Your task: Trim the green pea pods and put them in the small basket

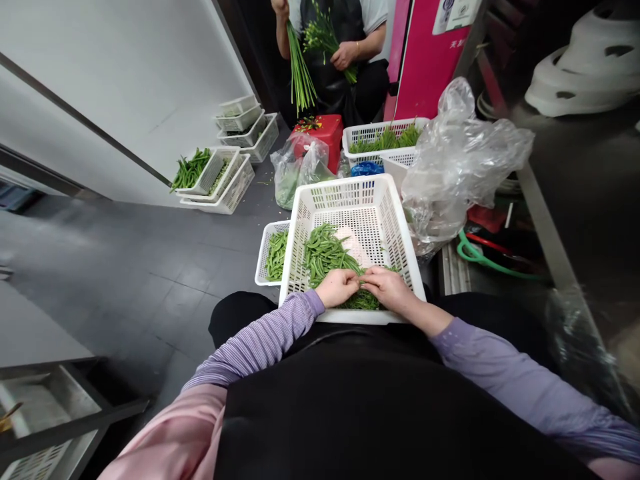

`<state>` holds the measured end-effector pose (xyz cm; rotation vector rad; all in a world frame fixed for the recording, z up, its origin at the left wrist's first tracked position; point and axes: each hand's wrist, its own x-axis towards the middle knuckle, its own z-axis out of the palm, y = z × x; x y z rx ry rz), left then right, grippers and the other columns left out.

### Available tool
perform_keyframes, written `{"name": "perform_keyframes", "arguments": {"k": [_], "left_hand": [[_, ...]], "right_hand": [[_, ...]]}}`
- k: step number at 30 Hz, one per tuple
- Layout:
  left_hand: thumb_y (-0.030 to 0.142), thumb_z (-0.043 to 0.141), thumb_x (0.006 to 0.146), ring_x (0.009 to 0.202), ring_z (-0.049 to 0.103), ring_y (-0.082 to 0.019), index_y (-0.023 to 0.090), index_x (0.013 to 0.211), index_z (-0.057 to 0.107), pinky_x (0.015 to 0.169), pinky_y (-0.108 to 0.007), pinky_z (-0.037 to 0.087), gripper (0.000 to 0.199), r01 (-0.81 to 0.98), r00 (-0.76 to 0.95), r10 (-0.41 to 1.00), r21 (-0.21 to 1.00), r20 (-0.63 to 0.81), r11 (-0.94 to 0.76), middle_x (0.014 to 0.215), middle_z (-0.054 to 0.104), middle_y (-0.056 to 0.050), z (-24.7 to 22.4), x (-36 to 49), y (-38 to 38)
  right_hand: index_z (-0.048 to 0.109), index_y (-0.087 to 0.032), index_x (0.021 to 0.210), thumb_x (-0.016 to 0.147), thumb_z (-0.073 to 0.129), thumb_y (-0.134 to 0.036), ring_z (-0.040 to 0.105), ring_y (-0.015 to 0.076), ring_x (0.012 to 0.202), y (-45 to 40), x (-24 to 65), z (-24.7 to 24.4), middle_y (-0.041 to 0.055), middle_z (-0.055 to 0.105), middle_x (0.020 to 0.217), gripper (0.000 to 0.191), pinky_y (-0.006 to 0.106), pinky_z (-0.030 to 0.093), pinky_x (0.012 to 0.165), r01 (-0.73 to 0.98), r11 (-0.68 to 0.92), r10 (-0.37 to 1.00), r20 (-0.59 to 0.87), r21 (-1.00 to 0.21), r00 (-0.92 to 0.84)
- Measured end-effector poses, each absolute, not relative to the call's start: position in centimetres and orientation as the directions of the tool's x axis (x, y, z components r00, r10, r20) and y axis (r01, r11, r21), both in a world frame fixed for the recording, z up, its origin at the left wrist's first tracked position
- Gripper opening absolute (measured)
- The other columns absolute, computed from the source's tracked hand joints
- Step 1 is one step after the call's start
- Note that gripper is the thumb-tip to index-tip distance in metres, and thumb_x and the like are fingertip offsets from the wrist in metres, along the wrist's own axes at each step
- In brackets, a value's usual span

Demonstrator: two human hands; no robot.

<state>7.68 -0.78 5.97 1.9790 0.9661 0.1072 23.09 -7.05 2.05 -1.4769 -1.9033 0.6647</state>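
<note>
A large white plastic basket [413,250] rests across my lap. Inside it, green pea pods [325,253] are heaped on the left, and a heap of thin green trimmings [364,301] lies by the near wall. My left hand [339,288] and my right hand [387,288] meet over the basket with fingertips pinched together. A bit of green shows between them, seemingly one pea pod gripped at both ends; the fingers hide most of it. At the basket's left stands a smaller white basket [262,257] with more pods.
Stacked white baskets [243,183] with green vegetables stand by the left wall. Ahead are a red stool [330,137], plastic bags [457,167] and another basket of greens [353,157]. A person [345,57] opposite holds long green stems. A dark shelf unit [575,200] stands at right.
</note>
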Motion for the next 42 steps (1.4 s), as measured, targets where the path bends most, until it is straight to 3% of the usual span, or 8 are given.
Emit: {"name": "perform_keyframes", "arguments": {"k": [10,18,21,24,31,35,39,42], "left_hand": [[0.02,0.037,0.071,0.031,0.025,-0.004,0.015,0.057,0.042,0.036,-0.019,0.021,0.016,0.551,0.458,0.641,0.763,-0.616,0.338,0.042,0.032,0.007,2.8,7.5,-2.3],[0.018,0.049,0.067,0.048,0.042,-0.007,0.014,0.063,0.056,0.049,-0.018,0.036,0.01,0.869,0.425,0.694,0.475,-0.581,-0.135,0.049,0.045,0.003,2.2,5.3,0.1],[0.019,0.054,0.067,0.052,0.046,-0.008,0.014,0.091,0.058,0.052,-0.019,0.04,0.025,0.834,0.493,0.63,0.532,-0.6,-0.146,0.066,0.055,0.001,3.2,4.9,0.6],[0.027,0.06,0.065,0.067,0.051,-0.01,0.017,0.111,0.05,0.065,-0.021,0.042,0.047,0.703,0.651,0.657,0.63,-0.38,-0.331,0.091,0.058,-0.002,4.6,5.7,0.1],[0.027,0.045,0.075,0.063,0.052,-0.014,0.016,0.066,0.061,0.066,-0.024,0.04,0.022,0.665,0.746,0.539,0.446,-0.39,-0.598,0.062,0.057,-0.003,6.5,7.1,-0.8],[0.027,0.043,0.075,0.064,0.052,-0.013,0.016,0.064,0.06,0.066,-0.022,0.038,0.023,0.619,0.785,0.544,0.43,-0.297,-0.658,0.064,0.059,-0.004,6.8,6.7,-0.8],[0.025,0.034,0.082,0.066,0.053,-0.011,0.015,0.071,0.061,0.067,-0.021,0.039,0.031,0.631,0.739,0.647,0.531,-0.188,-0.566,0.068,0.059,-0.003,5.6,6.6,-1.0],[0.024,0.044,0.076,0.071,0.056,-0.015,0.016,0.075,0.063,0.07,-0.024,0.041,0.021,0.738,0.675,0.613,0.404,-0.411,-0.541,0.073,0.059,-0.005,3.4,6.1,-0.8]], "right_hand": [[0.068,-0.022,0.078,0.076,0.053,-0.025,0.055,0.0175,0.077,-7.5,21.6,2.2,0.0043,0.061,0.079,0.016,0.03,0.043,0.072,0.427,0.075,0.988,0.125,-0.901,0.09],[0.068,-0.02,0.084,0.072,0.058,-0.035,0.053,0.0168,0.086,-6.2,24.5,3.0,0.0042,0.057,0.092,0.022,0.03,0.04,0.081,0.254,-0.031,0.965,0.037,-0.967,0.26],[0.068,-0.02,0.086,0.073,0.057,-0.033,0.054,0.0174,0.09,-6.2,24.5,2.8,0.0039,0.062,0.092,0.021,0.031,0.038,0.084,0.166,-0.048,0.979,-0.014,-0.985,0.204],[0.067,-0.018,0.086,0.073,0.056,-0.032,0.055,0.0184,0.086,-6.2,24.3,2.7,0.0041,0.064,0.09,0.022,0.032,0.04,0.081,0.121,-0.106,0.981,-0.084,-0.987,0.175],[0.061,-0.021,0.101,0.074,0.052,-0.025,0.052,0.0227,0.092,-6.8,24.1,3.5,0.0071,0.062,0.092,0.028,0.039,0.034,0.086,0.639,0.144,0.986,0.164,-0.755,-0.028],[0.062,-0.022,0.08,0.077,0.051,-0.029,0.054,0.0185,0.072,-7.6,22.3,3.2,0.0031,0.061,0.071,0.014,0.034,0.039,0.074,0.623,0.229,0.951,0.035,-0.748,-0.308],[0.057,-0.021,0.071,0.079,0.047,-0.034,0.054,0.0147,0.061,-7.2,21.8,3.1,0.0015,0.061,0.065,0.019,0.028,0.042,0.062,0.331,-0.07,0.998,-0.068,-0.941,0.016],[0.054,-0.019,0.075,0.074,0.053,-0.035,0.057,0.0145,0.065,-5.9,23.9,3.6,0.0021,0.061,0.07,0.016,0.029,0.045,0.066,-0.067,-0.074,0.917,-0.094,-0.995,0.388]]}}
